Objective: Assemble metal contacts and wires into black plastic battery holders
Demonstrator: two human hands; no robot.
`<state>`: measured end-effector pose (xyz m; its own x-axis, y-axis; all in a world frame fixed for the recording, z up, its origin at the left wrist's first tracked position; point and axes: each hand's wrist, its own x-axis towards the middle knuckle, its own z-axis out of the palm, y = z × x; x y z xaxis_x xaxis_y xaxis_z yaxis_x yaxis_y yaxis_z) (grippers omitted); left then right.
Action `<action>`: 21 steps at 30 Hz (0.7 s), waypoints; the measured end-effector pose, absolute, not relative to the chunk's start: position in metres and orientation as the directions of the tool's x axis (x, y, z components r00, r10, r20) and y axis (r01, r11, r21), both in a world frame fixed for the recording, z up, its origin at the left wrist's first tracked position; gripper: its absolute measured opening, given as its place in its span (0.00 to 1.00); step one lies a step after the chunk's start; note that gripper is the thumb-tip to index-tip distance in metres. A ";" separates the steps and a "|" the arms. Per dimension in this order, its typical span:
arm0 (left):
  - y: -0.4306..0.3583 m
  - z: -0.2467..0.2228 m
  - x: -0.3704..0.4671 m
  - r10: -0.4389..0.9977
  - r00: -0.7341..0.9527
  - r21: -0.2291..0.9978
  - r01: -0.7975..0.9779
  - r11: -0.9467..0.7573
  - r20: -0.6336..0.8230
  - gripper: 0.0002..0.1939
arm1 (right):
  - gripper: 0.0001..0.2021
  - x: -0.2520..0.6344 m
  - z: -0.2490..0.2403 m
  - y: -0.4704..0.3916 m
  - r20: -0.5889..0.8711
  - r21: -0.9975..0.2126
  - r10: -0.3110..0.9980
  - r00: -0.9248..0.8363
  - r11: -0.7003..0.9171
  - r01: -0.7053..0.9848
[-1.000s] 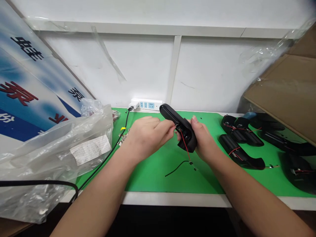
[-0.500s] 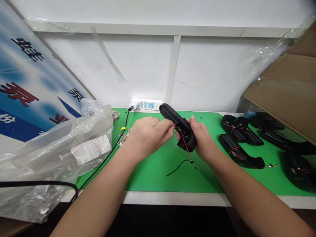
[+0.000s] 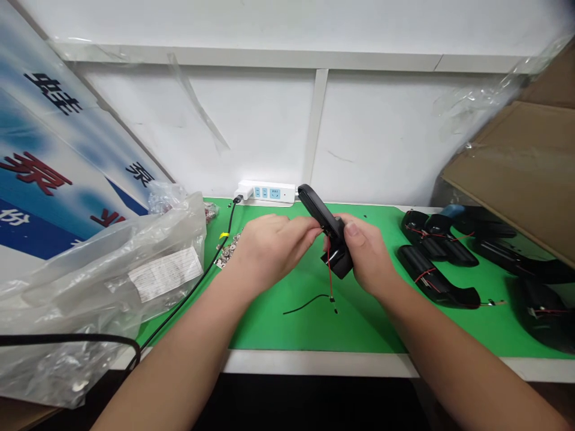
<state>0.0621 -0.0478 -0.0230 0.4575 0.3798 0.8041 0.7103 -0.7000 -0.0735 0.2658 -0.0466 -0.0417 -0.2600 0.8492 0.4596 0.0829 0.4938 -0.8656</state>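
Observation:
My right hand is wrapped round a curved black plastic housing, which is tilted above the green mat. My left hand is closed in a pinch at the housing's inner side; what lies between the fingertips is hidden. From the housing hangs a red wire with a small dark part at its end, and a loose black wire runs off from there to the left. Beside my left hand, partly behind it, lies a pile of small metal parts.
Several similar black housings with red wires lie at the right of the green mat. A cardboard box overhangs them. Against the wall stands a white power strip with a black cable. Plastic bags fill the left side.
The housing has turned more edge-on in my right hand. Its dangling red and black wires have swung left. My left hand keeps its pinch at the inner side.

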 end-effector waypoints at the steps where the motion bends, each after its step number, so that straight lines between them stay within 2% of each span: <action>1: -0.048 -0.023 0.063 0.410 0.441 -0.020 0.699 -0.715 0.799 0.10 | 0.25 0.266 -0.042 -0.047 0.476 -0.859 0.841 -0.255 0.507 0.069; 4: -0.050 -0.020 0.064 0.478 0.411 0.130 0.638 -0.759 0.776 0.10 | 0.24 0.268 -0.043 -0.048 0.567 -0.802 0.783 -0.255 0.596 0.047; 7: -0.052 -0.017 0.064 0.493 0.416 0.205 0.567 -0.798 0.764 0.09 | 0.23 0.271 -0.044 -0.047 0.662 -0.707 0.698 -0.273 0.703 0.084; 12: -0.052 -0.014 0.058 0.407 0.484 0.156 0.478 -0.864 0.774 0.09 | 0.25 0.278 -0.047 -0.043 0.758 -0.545 0.569 -0.319 0.821 0.169; 15: -0.052 -0.014 0.056 0.414 0.502 0.190 0.437 -0.879 0.759 0.07 | 0.26 0.280 -0.046 -0.040 0.796 -0.478 0.504 -0.335 0.863 0.161; 18: -0.055 -0.012 0.056 0.497 0.508 0.341 0.372 -0.863 0.703 0.07 | 0.26 0.281 -0.047 -0.040 0.779 -0.529 0.534 -0.328 0.841 0.112; 21: -0.061 -0.009 0.059 0.649 0.506 0.581 0.311 -0.752 0.569 0.13 | 0.24 0.279 -0.048 -0.044 0.677 -0.701 0.662 -0.322 0.713 -0.008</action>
<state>0.0595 -0.0605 -0.0086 0.5057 0.6487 0.5687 0.3109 -0.7519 0.5813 0.2791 -0.0445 -0.0478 -0.3215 0.6622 0.6768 -0.0075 0.7130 -0.7012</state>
